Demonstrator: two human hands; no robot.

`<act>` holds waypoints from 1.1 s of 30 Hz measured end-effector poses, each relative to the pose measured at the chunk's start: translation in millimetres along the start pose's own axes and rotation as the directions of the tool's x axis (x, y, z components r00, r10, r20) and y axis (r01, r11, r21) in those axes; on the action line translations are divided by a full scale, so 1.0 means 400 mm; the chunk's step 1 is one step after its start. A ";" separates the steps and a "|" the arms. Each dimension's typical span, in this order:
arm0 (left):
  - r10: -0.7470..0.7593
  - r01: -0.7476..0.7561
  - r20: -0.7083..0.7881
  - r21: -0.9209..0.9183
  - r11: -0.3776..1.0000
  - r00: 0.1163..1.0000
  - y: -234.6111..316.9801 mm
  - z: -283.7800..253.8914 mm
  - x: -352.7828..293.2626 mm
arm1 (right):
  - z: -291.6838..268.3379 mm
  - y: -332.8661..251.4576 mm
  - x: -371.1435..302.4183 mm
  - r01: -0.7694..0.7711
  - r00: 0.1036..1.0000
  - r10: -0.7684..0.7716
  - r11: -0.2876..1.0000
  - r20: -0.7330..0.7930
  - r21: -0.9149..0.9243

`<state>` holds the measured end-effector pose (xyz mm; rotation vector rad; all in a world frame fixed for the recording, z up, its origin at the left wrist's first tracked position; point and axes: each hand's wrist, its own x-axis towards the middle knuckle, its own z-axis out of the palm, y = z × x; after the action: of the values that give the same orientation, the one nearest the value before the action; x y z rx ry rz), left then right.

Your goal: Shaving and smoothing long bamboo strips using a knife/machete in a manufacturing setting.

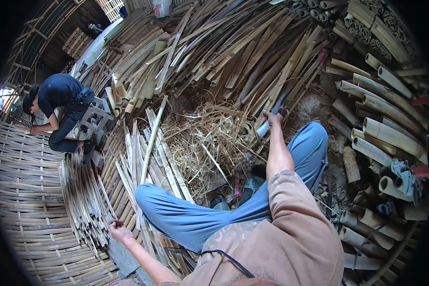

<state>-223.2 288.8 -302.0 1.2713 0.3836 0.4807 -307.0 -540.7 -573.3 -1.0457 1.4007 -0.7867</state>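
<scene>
My right hand (273, 119) is closed over my raised right knee, at the edge of the pile of bamboo strips. A flat, pale grey blade-like piece (263, 129) juts out below its fingers; its exact kind I cannot make out. Off to the left, my left hand (121, 232) is turned partly palm up with its fingers loosely curled and apart, and nothing shows in it. Close beside it lies a bundle of thin split bamboo strips (83, 202). Between my legs and the strips spreads a heap of curly bamboo shavings (209, 138).
Long split bamboo strips (233, 52) fill the far side. Cut bamboo poles (393, 136) are stacked on the right. A woven bamboo mat (26, 205) covers the left, where another person (64, 105) bends forward on a low stool (96, 114). Several pale slats (152, 148) lie past my left knee.
</scene>
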 end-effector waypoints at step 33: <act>0.301 0.075 0.824 -0.380 0.922 0.480 0.299 1.151 -0.343 | 0.040 -0.394 -0.550 0.958 0.288 -0.956 0.288 0.046 -0.018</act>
<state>-111.9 -132.6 -67.2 1.0055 -0.6747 -0.0550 -281.0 -395.7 -345.8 -1.9814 0.5771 -1.6089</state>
